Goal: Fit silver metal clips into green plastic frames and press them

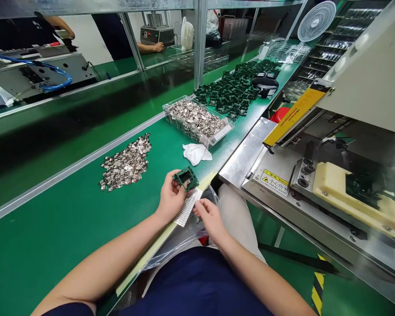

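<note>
My left hand (171, 196) is closed on a dark green square plastic frame (191, 176) with an opening in its middle. Beneath the frame, a white sheet marked off into small rectangles, like a sticker sheet (184, 214), lies at the table's front edge. The thumb and fingertips of my right hand (208, 213) are pinched together at the right edge of this sheet; whether a single sticker is between them is too small to tell. On the green tabletop, a loose pile of small shiny metal pieces (127, 162) lies left of my hands.
Beyond my hands are a crumpled white cloth (196, 153), a clear bin (213, 141) of metal pieces and a heap of green parts (230, 90). A machine (276, 180) with a hand-injury warning label stands right. Across the line, a co-worker's hand (158, 47) rests near equipment.
</note>
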The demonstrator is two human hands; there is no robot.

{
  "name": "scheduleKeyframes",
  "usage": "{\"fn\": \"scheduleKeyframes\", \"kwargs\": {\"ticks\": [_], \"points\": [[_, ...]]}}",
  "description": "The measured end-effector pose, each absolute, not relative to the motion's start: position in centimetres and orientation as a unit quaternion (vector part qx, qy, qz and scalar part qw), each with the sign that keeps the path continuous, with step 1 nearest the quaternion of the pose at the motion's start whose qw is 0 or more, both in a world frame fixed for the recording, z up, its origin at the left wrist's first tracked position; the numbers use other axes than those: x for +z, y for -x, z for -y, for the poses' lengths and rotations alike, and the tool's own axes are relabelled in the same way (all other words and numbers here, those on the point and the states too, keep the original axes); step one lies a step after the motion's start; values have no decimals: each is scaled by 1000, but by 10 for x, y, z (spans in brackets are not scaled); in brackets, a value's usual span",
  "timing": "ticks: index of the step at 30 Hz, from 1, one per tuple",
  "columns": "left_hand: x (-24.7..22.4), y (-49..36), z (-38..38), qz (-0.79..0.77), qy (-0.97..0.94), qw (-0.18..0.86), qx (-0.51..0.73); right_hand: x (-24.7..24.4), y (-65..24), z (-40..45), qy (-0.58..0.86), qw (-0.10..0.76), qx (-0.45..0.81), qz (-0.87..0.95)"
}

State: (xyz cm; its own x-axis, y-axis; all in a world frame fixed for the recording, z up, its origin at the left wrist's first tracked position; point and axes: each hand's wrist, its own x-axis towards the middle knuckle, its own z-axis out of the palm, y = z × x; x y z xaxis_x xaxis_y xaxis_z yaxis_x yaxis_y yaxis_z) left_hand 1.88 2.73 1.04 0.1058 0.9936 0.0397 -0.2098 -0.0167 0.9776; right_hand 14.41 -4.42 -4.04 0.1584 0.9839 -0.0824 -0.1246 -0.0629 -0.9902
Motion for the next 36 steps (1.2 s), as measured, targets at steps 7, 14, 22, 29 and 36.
{"fn": "scheduleKeyframes", "kwargs": {"ticks": [7,14,22,29,36], "points": [[5,-20,-30,-411,-472,579,522,-48,-135,37,520,572,464,432],[5,-20,-32,-403,-456,594,526,-71,-142,43,540,518,448,489],[5,-19,-31,-394,-460,601,521,-61,-175,45,566,379,460,570],[-4,-17,-26,-375,-516,589,497,18,-194,33,572,416,383,594],[-4,-14,-24,-377,-559,552,491,37,-166,9,537,495,249,636]]}}
